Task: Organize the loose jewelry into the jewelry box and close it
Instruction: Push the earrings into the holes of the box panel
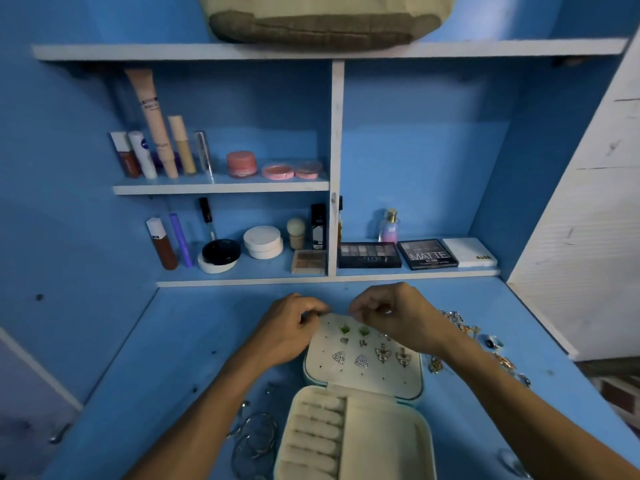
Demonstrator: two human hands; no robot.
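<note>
Left grip [294,327] pinching far corner of cream padded jewelry box lid [320,358]; right grip [391,315] curled tight, contents unclear. Could drop something tiny onto blue surface [194,341] if pinch slips.

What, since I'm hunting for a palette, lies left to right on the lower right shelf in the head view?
Nudes eyeshadow palette, Matte eyeshadow palette, white flat box. The small bottle behind overlaps the first, so it is left out.

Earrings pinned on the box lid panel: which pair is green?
The green stud pair in the top row of the lid panel. The triangular pair and the winged drop pair in the row below look metallic, not green.
</note>
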